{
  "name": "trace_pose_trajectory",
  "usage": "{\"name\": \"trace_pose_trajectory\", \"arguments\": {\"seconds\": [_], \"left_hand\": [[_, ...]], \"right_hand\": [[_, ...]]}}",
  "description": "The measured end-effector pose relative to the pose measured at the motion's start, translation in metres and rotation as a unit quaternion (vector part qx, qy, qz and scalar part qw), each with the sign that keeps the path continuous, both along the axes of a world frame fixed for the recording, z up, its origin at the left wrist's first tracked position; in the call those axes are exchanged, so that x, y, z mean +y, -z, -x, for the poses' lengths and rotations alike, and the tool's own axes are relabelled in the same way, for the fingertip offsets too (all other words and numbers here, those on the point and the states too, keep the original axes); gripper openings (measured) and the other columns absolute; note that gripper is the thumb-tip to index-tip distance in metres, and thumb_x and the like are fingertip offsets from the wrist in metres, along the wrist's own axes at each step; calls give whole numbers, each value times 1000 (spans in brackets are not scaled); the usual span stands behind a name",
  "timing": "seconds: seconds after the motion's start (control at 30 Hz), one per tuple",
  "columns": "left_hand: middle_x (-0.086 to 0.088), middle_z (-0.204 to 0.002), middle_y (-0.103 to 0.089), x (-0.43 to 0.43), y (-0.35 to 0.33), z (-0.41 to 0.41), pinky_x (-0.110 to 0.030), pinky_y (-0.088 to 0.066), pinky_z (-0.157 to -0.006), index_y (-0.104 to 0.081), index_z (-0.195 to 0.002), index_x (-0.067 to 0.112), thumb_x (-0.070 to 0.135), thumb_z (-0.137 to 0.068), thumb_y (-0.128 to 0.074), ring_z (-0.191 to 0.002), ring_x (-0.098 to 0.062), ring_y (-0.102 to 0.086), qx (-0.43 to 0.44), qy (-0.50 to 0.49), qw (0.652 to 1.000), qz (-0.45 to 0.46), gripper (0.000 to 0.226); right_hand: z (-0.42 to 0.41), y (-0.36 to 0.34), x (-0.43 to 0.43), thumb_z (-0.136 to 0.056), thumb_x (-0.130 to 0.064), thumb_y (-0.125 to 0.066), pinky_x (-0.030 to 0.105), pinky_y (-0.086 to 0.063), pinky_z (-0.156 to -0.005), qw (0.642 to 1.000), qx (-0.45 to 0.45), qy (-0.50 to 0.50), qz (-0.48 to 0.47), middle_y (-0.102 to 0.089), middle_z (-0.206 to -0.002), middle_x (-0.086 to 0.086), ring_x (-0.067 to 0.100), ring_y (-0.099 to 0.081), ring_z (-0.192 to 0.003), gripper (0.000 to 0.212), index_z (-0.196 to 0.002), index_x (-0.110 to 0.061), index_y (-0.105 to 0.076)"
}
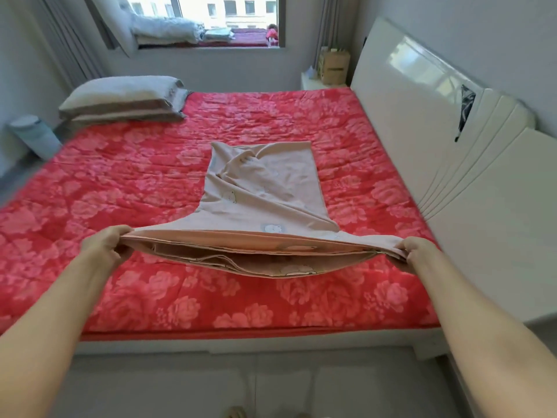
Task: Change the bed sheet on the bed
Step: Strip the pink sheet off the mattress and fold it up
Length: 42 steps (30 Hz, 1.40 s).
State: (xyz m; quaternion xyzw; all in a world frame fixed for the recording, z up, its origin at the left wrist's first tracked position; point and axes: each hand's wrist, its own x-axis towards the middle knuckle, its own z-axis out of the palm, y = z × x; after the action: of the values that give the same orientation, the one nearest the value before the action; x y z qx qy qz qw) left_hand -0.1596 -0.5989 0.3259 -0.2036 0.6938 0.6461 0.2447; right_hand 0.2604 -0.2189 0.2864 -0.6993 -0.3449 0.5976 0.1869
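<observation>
Head view: my left hand (104, 245) and right hand (417, 251) each grip an end of the folded beige sheet (262, 188), partly unrolled mid-bed over the red quilted pad (120, 182). Spreading barely begun; pillows (123, 99) stacked aside.

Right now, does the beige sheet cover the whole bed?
No, the folded beige sheet covers only a strip of the red cover, its near end gripped by the left hand and right hand.

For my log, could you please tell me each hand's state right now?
Left hand: closed, gripping the folded beige sheet at its left corner.
Right hand: closed, gripping the same sheet's right corner.
</observation>
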Motion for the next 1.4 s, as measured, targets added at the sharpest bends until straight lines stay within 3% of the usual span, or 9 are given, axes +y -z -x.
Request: {"name": "trace_pose_trajectory", "arguments": {"seconds": [0.13, 0.27, 0.5, 0.6, 0.83, 1.0, 1.13, 1.27, 1.4], "left_hand": [[4, -53, -54, 13, -27, -9, -17, -51, -44, -48, -69, 13, 19, -92, -59, -42, -3, -55, 1, 45, 991, -129, 26], [-4, -73, -56, 8, -33, -23, -27, -52, -75, -51, -79, 6, 15, -96, -48, -74, -13, -55, -3, 128, 973, -191, 19], [6, -43, -48, -16, -10, -26, -18, -48, -42, -39, -64, 13, -12, -86, -55, -40, -5, -49, 131, 165, 977, -23, 37], [-2, -52, -42, -31, 1, -29, -12, -37, -37, -38, -63, 12, -13, -83, -58, -42, -9, -44, 176, 177, 968, 27, 38], [-9, -69, -46, -77, 44, -26, -29, -36, -55, -48, -63, 9, -25, -74, -28, -61, -22, -47, 1, 275, 955, 113, 41], [-13, -73, -51, -67, 58, -51, -18, -43, -40, -48, -76, 1, -13, -81, -22, -62, -22, -48, -94, 171, 980, 36, 29], [-10, -52, -53, -53, 45, -54, -18, -47, -40, -56, -65, -3, 12, -86, -53, -50, -19, -51, -98, 121, 987, -50, 26], [2, -36, -53, -23, 22, -43, -12, -42, -34, -53, -69, 4, -1, -87, -61, -30, -4, -50, 16, 76, 996, -32, 20], [1, -38, -55, 1, -75, -14, -11, -41, -34, -46, -72, 13, -13, -85, -55, -32, -2, -53, 164, 26, 982, -91, 30]], "right_hand": [[-7, -3, -2, -93, 8, -36, 26, -32, -19, 999, 22, 18, 15, -44, -69, 13, 27, -50, -49, 25, -70, -2, -40], [-15, 13, -7, -95, 8, -32, 26, -30, -17, 999, 18, 30, 20, -50, -39, 17, 17, -42, -17, 26, -71, -1, -38], [-12, 29, -24, -95, 8, -33, 28, -32, -18, 999, 8, 15, 38, -48, -34, 16, 14, -39, -15, 26, -71, 0, -37], [-13, 26, -23, -96, 7, -33, 28, -33, -18, 999, 21, 24, 41, -43, -25, 12, 15, -40, -15, 26, -71, 0, -37], [-12, 30, -22, -94, 8, -34, 28, -31, -17, 999, -5, 21, 28, -45, -26, 12, 17, -43, -17, 21, -76, 1, -41], [-13, 42, -22, -91, 11, -39, 29, -34, -18, 999, -38, 13, 12, -47, -28, 12, 19, -46, -20, 13, -88, 2, -47], [-3, 26, -32, -79, 14, -59, 30, -37, -21, 997, -53, 10, -56, -56, -54, 16, 28, -54, -41, 38, -116, 7, -53], [27, -20, -29, -77, 16, -60, 27, -39, -23, 990, -18, -40, -132, -55, -76, 14, 23, -49, -56, 28, -101, 3, -54], [57, -102, 13, -66, 3, -67, 36, -52, -50, 945, -81, -84, -306, -62, -79, 17, 24, -61, -69, 28, -93, 11, -67]]}}
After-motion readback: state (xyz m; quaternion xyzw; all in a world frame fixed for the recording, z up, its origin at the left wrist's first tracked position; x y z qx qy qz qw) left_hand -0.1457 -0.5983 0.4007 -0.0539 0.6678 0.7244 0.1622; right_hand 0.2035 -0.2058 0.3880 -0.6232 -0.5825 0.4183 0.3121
